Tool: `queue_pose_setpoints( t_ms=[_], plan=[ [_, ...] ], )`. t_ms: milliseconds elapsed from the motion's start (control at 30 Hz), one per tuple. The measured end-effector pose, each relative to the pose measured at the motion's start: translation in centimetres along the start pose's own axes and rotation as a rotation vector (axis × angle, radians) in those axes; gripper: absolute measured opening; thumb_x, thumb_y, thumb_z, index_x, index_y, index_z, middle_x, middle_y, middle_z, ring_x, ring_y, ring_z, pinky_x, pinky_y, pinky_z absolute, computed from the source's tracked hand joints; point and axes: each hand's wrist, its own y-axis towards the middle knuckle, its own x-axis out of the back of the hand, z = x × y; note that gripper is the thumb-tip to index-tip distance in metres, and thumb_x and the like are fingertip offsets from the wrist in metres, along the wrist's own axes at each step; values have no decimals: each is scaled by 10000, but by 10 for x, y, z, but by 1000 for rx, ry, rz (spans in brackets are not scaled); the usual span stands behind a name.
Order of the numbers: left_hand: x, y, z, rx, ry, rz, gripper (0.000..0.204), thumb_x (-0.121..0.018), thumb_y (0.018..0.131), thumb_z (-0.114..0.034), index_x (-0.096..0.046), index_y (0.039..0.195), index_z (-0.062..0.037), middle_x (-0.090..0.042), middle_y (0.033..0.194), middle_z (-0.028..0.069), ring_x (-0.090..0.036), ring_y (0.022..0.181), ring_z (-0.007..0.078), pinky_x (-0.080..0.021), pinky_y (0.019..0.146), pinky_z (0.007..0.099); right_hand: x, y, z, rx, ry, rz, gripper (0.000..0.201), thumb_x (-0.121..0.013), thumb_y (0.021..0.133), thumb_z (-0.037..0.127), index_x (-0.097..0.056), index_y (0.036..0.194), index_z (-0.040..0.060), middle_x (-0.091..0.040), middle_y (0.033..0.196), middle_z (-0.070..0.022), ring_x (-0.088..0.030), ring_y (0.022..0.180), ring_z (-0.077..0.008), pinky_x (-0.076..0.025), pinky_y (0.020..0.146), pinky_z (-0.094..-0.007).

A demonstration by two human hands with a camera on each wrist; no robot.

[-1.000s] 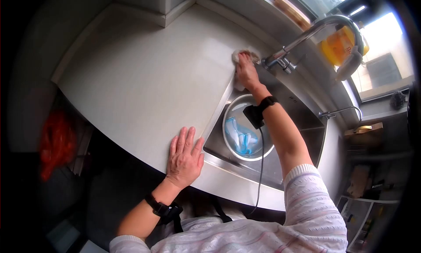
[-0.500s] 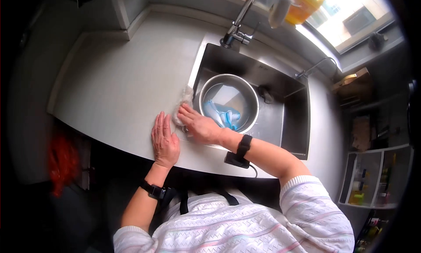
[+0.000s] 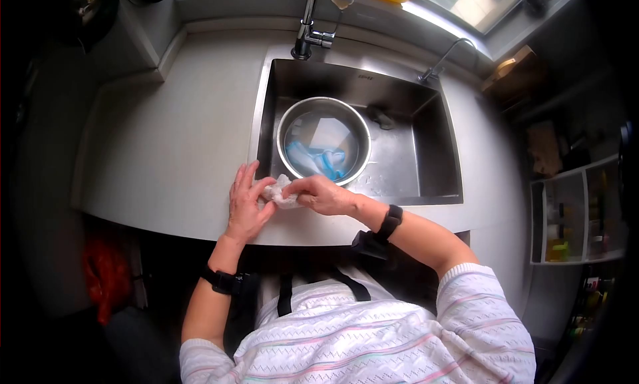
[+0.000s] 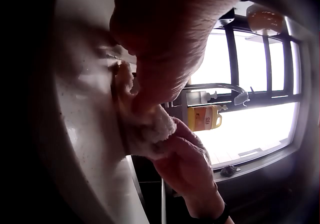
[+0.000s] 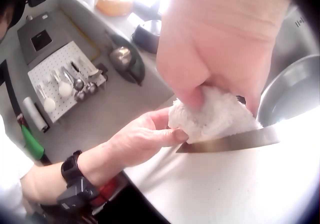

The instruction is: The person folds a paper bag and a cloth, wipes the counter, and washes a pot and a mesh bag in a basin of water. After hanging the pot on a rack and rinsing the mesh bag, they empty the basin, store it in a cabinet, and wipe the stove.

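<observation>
Two hands, one cloth: your right fingers (image 3: 301,185) are clamped on the crumpled white cloth (image 3: 276,192) and your left fingers (image 3: 248,177) pinch its left end, at the table (image 3: 166,137) by the near left corner of one sink (image 3: 399,177). Inside the sink, one round metal basin (image 3: 364,141) holds water and blue-and-white fabric (image 3: 326,163), pieces not countable; two taps (image 3: 306,36) stand along the far side.

2 grips are showing (left grip (image 3: 245,203), right grip (image 3: 324,195)), with 1 cloth (image 5: 215,118), 1 sink (image 3: 393,167), 1 basin (image 3: 325,99), 2 faucets (image 3: 305,39), 2 wristbands (image 3: 393,221), 1 table (image 3: 166,137) also showing.
</observation>
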Motion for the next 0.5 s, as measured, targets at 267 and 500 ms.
queue_pose_setpoints(
  t_ms=[267,500],
  plan=[
    [-13,32,-21,299,-854,208,83,-561,828,-70,-572,889,-15,-584,859,3,-521,791,64,-440,719,224,36,-13,6,-62,178,-63,439,-609,768,151,-490,1169,21,-598,952,-94,-559,889,-179,-449,801,-303],
    [-16,69,-39,111,-600,252,144,-611,773,-97,-603,871,9,-608,734,55,-539,673,92,-456,643,246,51,-17,11,-95,-482,-168,240,-618,759,124,-590,971,15,-609,846,-159,-594,788,-247,-464,714,-336]
  ],
)
